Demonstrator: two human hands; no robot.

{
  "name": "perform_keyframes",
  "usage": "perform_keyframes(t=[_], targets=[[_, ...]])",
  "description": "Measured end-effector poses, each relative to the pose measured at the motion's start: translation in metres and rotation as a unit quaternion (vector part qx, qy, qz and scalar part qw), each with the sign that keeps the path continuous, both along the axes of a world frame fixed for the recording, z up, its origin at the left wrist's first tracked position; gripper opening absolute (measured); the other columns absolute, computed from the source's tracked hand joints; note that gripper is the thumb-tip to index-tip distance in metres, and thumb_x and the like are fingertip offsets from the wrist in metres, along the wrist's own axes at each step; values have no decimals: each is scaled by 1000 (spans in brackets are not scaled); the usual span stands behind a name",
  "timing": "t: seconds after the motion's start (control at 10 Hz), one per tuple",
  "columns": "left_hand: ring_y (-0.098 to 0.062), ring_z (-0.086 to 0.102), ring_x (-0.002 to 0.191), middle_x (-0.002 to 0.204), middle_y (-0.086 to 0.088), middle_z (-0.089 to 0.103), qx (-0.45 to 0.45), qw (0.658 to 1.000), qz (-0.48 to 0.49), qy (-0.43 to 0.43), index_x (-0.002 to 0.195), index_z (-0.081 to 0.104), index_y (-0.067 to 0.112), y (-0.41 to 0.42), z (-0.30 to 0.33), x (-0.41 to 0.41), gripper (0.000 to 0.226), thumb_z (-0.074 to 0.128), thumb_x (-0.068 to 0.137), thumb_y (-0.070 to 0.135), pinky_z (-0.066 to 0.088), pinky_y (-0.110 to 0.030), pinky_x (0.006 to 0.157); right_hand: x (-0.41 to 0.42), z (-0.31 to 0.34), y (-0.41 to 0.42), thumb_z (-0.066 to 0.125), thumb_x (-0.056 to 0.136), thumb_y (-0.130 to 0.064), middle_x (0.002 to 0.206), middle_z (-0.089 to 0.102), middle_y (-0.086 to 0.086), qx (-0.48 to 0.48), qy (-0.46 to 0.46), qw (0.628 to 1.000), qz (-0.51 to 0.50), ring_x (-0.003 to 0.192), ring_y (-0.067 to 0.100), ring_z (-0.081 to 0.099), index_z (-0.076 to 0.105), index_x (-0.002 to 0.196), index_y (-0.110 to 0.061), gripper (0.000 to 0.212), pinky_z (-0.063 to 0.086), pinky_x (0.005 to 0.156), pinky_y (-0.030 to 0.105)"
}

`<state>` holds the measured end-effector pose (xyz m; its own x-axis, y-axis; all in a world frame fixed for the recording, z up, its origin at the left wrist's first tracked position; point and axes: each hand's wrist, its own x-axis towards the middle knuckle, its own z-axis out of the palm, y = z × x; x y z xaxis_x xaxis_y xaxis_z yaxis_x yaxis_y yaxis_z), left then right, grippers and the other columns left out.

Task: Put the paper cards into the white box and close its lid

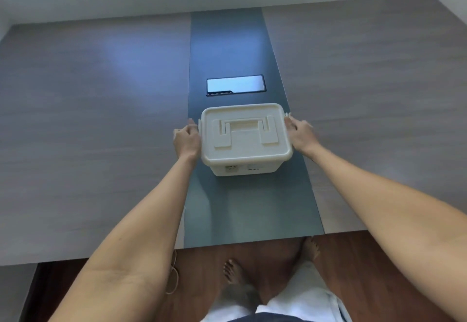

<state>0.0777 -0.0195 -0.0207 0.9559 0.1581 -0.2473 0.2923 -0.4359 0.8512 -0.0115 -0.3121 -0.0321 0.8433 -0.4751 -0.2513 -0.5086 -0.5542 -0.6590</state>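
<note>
Two bare hands are reaching out to a white box point(246, 142) that is sitting on the dark centre strip of the bench point(101, 119), roughly midway between the near edge and the far edge. The left hand point(187, 142) is curling loosely against the box's left side at the latch, fingers bent but not wrapped around anything. The right hand point(300, 133) is lying flatter along the right side, fingers extended toward the far right corner of the lid point(252, 149). Neither hand is clearly gripping; both are touching or just beside the side clips.

The lid is resting flat on the box, with a folding carry handle point(243, 127) lying down in its recess. No paper cards are showing (they may be inside, which cannot be told from here). A dark rectangular panel point(236, 85) is lying flush in the strip, just beyond the box toward the far edge.

The box is looking like stiff moulded plastic, probably light and smooth-walled, so it may be sliding under a sideways push. The rim under the lid, the side clips, or the top handle are seeming the safest places to take hold.
</note>
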Motion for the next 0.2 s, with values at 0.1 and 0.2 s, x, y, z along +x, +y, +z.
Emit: perform_keyframes(t=[0.1,0.2], targets=[[-34,53,114,123,-18,49,77,997,-5,-18,103,65,3,15,-13,-20,55,23,105,39,35,-37,107,-34,-5,5,22,104,-54,110,53,8,-17,-52,997,-61,109,29,56,52,143,-19,60,37,85,32],[-36,50,117,123,-12,46,185,981,-50,-42,122,59,14,33,-46,-49,48,26,102,43,33,-49,110,-71,-34,12,22,106,-46,131,53,8,-76,-51,993,-72,119,30,53,35,154,-26,53,36,102,41]])
